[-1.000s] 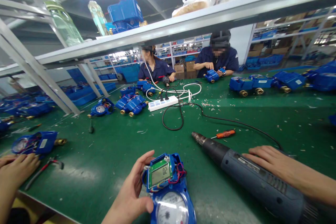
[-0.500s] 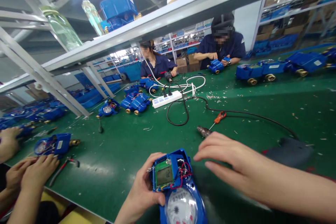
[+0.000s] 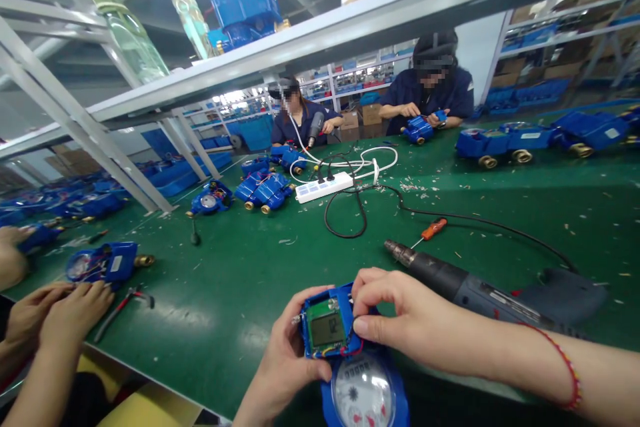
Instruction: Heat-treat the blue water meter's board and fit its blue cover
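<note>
Your left hand point(image 3: 283, 363) grips the blue water meter point(image 3: 363, 395) from beneath its open electronics housing point(image 3: 320, 297), close to the near edge of the bench point(image 3: 150, 372); your right hand point(image 3: 400, 313) closes its fingertips on the housing's right wall, beside the red wires point(image 3: 347, 350). Judge the body stiff and moderately heavy: hold it by the housing walls, and treat the exposed LCD circuit board point(image 3: 325, 323) as fragile.
</note>
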`<state>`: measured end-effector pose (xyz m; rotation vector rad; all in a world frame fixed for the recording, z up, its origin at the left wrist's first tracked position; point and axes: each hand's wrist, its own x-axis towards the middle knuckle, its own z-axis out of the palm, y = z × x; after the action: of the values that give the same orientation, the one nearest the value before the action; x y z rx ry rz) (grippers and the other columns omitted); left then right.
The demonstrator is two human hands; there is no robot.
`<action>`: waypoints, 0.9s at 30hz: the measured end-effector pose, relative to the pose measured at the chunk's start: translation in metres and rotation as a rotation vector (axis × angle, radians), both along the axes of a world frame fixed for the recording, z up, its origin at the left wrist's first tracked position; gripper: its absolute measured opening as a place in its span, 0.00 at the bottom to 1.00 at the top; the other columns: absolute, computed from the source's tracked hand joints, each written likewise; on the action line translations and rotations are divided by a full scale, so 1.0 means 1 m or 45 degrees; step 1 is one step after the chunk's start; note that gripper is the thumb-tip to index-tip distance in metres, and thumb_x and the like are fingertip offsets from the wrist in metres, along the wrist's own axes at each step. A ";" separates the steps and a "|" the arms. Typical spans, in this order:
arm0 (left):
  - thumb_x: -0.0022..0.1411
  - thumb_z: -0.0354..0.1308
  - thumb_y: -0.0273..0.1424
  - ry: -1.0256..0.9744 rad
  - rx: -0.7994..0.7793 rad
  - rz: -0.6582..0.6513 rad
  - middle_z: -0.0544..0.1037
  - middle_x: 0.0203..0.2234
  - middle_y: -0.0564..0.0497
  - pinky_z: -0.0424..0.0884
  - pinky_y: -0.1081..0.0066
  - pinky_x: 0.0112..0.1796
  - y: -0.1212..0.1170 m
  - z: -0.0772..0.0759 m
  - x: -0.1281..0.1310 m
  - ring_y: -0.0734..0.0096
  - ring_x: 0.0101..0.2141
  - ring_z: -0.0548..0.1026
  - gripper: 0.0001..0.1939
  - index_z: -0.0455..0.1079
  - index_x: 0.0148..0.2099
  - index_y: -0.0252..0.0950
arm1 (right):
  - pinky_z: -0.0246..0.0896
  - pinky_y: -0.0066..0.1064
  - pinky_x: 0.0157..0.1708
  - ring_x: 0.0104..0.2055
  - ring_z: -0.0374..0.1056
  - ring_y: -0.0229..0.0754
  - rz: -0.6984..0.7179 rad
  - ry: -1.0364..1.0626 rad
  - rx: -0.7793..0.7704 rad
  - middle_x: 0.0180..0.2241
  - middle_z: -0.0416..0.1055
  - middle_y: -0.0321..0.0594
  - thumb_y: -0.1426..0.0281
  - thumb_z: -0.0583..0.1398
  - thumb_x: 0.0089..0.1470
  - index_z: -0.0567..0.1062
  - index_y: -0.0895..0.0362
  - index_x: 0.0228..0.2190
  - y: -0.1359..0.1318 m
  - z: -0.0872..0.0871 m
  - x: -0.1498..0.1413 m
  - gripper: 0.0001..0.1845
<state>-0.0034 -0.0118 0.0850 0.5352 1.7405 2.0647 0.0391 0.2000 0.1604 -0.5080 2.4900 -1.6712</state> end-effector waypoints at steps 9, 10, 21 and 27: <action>0.32 0.76 0.42 0.051 0.061 0.093 0.78 0.44 0.50 0.71 0.71 0.46 0.003 -0.004 0.002 0.58 0.46 0.75 0.40 0.71 0.51 0.44 | 0.51 0.34 0.38 0.38 0.59 0.41 -0.028 0.420 0.105 0.34 0.64 0.37 0.80 0.58 0.57 0.70 0.60 0.25 0.001 0.005 0.011 0.10; 0.33 0.76 0.42 0.064 0.061 0.108 0.78 0.44 0.50 0.71 0.71 0.47 0.004 -0.005 0.002 0.58 0.46 0.75 0.40 0.70 0.51 0.44 | 0.50 0.35 0.38 0.38 0.59 0.41 -0.016 0.472 0.113 0.34 0.64 0.37 0.79 0.57 0.58 0.70 0.60 0.26 0.001 0.007 0.013 0.09; 0.38 0.76 0.37 0.154 -0.009 0.342 0.76 0.43 0.50 0.71 0.70 0.46 0.016 -0.004 0.016 0.59 0.46 0.74 0.37 0.65 0.50 0.41 | 0.51 0.38 0.37 0.37 0.55 0.43 0.138 1.057 0.526 0.36 0.64 0.44 0.80 0.50 0.61 0.70 0.62 0.30 0.008 0.020 0.005 0.11; 0.42 0.74 0.36 0.152 0.026 0.408 0.77 0.44 0.50 0.73 0.70 0.45 0.017 -0.012 0.021 0.59 0.46 0.76 0.37 0.61 0.52 0.41 | 0.56 0.35 0.40 0.41 0.58 0.43 -0.243 0.924 0.253 0.38 0.64 0.42 0.82 0.52 0.60 0.71 0.60 0.39 0.007 0.012 0.005 0.11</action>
<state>0.0176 0.0055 0.0729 0.4142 1.9855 2.3085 0.0445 0.2072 0.1724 -1.0323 3.2515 -1.4446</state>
